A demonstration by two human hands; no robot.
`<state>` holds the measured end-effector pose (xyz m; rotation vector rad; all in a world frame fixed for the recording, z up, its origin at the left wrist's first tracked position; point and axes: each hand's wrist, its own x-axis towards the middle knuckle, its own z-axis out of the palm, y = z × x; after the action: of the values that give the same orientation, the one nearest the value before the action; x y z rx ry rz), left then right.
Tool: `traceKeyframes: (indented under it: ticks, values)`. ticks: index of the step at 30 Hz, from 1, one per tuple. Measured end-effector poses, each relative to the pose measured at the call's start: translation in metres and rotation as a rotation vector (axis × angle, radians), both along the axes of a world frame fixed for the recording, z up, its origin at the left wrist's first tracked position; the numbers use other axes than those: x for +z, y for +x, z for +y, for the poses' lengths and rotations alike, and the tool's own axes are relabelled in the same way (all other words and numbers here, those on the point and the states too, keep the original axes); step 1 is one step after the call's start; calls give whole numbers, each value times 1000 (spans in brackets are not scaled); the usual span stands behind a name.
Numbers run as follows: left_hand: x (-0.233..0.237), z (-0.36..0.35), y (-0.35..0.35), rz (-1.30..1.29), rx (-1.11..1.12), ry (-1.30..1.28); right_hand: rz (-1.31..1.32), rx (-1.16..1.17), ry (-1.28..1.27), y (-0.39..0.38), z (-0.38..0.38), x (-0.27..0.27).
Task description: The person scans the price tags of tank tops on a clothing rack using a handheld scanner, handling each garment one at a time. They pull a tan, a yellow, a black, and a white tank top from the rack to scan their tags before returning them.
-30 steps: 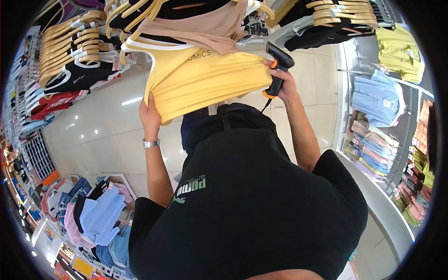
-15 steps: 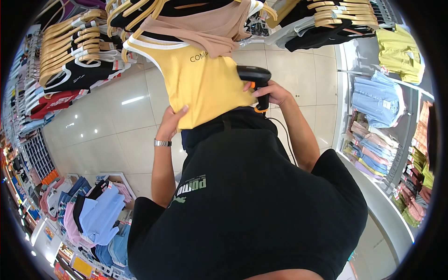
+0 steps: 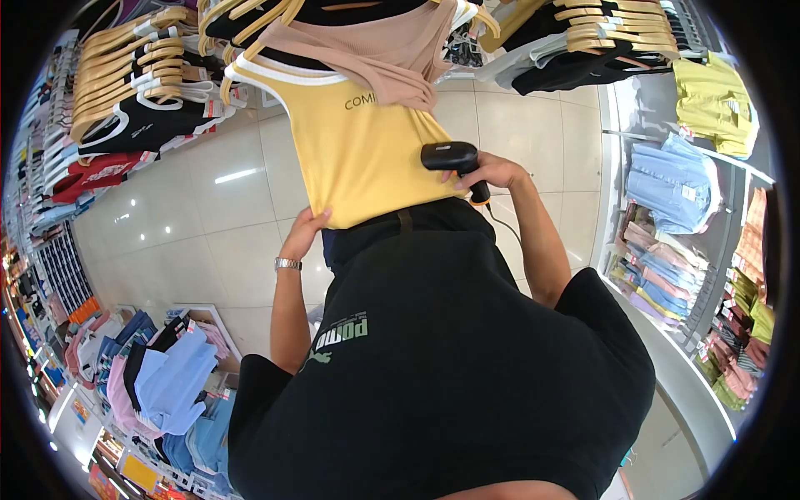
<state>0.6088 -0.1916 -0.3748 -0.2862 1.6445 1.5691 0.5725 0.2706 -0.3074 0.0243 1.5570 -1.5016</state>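
Note:
A yellow tank top (image 3: 367, 158) with white trim and dark lettering hangs from a wooden hanger in front of me, its hem pulled toward my waist. My left hand (image 3: 307, 232) pinches the hem at its left corner. In my right hand (image 3: 493, 172) is a black barcode scanner (image 3: 450, 156) with orange accents and a cable, its head over the right side of the yellow cloth. Some right fingers are hidden behind the scanner, close to the hem. A beige ribbed top (image 3: 400, 58) lies bunched across the upper part of the tank top.
Wooden hangers with dark tops (image 3: 137, 121) crowd the rack at upper left. More hangers (image 3: 617, 29) hold clothes at upper right. Shirts on wall shelving (image 3: 673, 179) line the right side. Folded clothes (image 3: 171, 375) lie at lower left, above a tiled floor (image 3: 200, 217).
The scanner has tilted and shifted slightly down with my right hand. The hem is spread wider and flatter, and my left hand has moved slightly left.

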Motion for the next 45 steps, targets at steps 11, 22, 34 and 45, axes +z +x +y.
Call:
traceKeyframes:
  ticks: [11,22,34,45]
  values:
    - [22,-2,-35,374,324,-461,172,-334,191,-13,26,-2]
    - [-2,-6,-46,629,228,-647,134,-298,163,-25,25,0]
    - [52,65,-99,981,407,-656,268,-70,400,-37,-41,-19]
    - [226,110,-235,1605,25,-565,359,-34,447,-35,-46,-26]
